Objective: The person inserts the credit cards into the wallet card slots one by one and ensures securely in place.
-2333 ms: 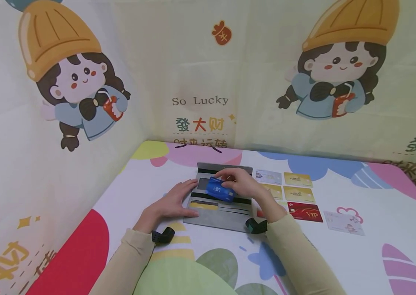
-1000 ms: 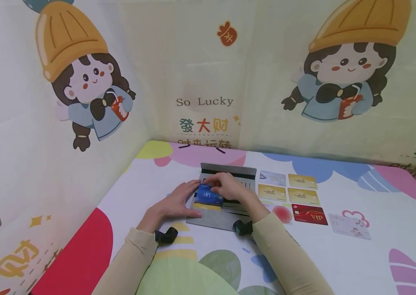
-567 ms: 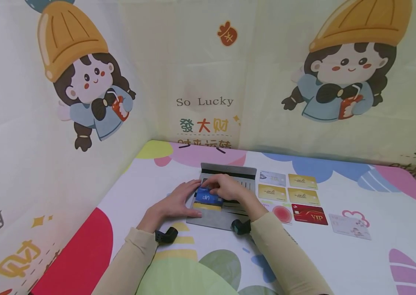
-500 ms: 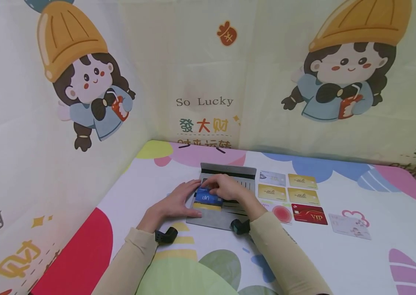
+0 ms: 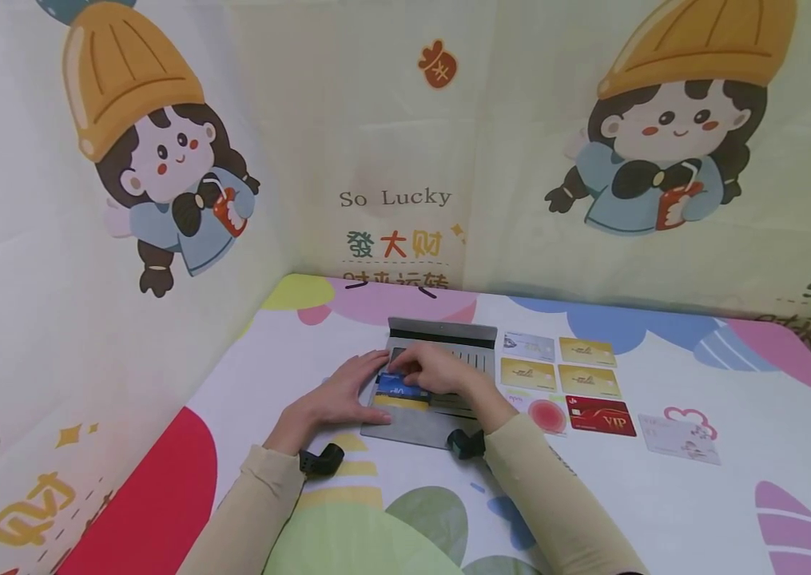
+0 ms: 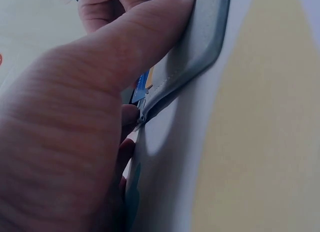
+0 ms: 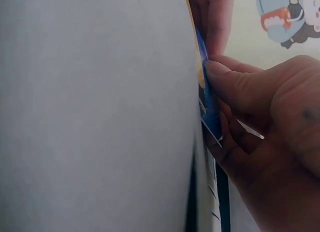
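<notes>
Grey and unfolded, the wallet point(image 5: 415, 431) lies on the table point(image 5: 279, 351) in the head view. Its right edge sits just beside a gold card point(image 5: 528, 374) and its group of loose cards, with a red card point(image 5: 601, 416) near; the room to move lies to its left and toward the person. Fingers spread, the left hand point(image 5: 336, 398) rests at the left edge, thumb lying on the wallet. The right hand point(image 5: 437, 371) pinches the blue card point(image 5: 402, 386) over the wallet's left half; the card's long axis runs left to right, along the slots. How deep it sits I cannot tell.

From the left wrist, the thumb lies across the wallet near its rounded corner, a blue sliver of card showing beyond.

From the right wrist, thumb and fingers close on the blue card, seen nearly edge-on, its length running up the view.
</notes>
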Available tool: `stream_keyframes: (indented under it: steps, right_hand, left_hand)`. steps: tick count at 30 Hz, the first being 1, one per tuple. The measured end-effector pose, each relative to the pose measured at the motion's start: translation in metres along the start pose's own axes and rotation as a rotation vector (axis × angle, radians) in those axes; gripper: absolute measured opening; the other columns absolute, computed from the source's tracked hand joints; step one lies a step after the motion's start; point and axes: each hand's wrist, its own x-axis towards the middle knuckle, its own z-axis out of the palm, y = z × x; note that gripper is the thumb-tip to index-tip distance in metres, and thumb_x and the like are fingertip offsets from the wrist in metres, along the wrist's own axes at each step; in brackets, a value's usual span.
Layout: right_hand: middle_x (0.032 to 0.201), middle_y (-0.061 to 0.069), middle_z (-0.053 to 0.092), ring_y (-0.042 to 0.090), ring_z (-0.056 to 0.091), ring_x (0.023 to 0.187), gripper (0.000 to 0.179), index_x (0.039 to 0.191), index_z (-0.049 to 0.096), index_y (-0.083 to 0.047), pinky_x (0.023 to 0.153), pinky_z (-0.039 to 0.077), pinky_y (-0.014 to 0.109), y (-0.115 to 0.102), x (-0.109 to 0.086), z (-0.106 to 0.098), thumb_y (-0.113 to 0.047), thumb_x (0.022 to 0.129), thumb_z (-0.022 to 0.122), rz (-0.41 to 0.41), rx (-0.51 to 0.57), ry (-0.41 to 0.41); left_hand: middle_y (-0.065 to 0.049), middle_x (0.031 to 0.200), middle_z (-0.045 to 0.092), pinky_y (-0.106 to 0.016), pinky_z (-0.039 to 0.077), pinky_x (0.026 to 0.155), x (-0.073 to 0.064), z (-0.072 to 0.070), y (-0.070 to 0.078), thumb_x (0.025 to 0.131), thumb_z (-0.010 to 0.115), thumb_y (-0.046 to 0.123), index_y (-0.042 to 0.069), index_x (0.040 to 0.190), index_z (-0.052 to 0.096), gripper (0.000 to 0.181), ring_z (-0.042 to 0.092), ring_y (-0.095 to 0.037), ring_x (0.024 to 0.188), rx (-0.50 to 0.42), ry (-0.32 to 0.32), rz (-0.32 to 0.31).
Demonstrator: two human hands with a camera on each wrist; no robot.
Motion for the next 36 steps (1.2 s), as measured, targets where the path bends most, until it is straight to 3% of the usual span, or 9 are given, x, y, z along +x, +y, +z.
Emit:
stream_keyframes:
  steps: [10,21,36]
  right_hand:
    - [0.112,0.005,0.070,0.014,0.062,0.095,0.025,0.115,0.075,-0.005,0.092,0.053,0.034,-0.008,0.000,0.002,0.005,0.095,0.064,-0.027,-0.059,-0.022]
    - [0.116,0.008,0.069,0.023,0.061,0.114,0.026,0.114,0.076,-0.005,0.105,0.046,0.041,-0.017,-0.001,0.006,0.006,0.096,0.061,-0.005,-0.097,-0.040]
    - [0.113,0.007,0.069,0.020,0.062,0.109,0.023,0.112,0.076,-0.005,0.102,0.049,0.038,-0.019,-0.001,0.011,0.005,0.095,0.064,-0.002,-0.100,-0.020]
  left_hand:
    - [-0.010,0.165,0.023,-0.055,0.011,0.121,-0.001,0.000,0.000,0.082,0.079,0.051,0.006,0.159,0.030,0.102,0.016,-0.034,0.151,-0.012,0.001,0.020]
    - [-0.015,0.164,0.026,-0.057,0.012,0.120,-0.001,-0.001,0.001,0.083,0.080,0.047,0.004,0.157,0.031,0.099,0.019,-0.037,0.150,-0.012,0.009,0.041]
    - [-0.014,0.163,0.027,-0.056,0.014,0.120,0.000,0.000,-0.001,0.083,0.080,0.048,0.003,0.157,0.033,0.099,0.021,-0.036,0.149,0.004,0.019,0.053]
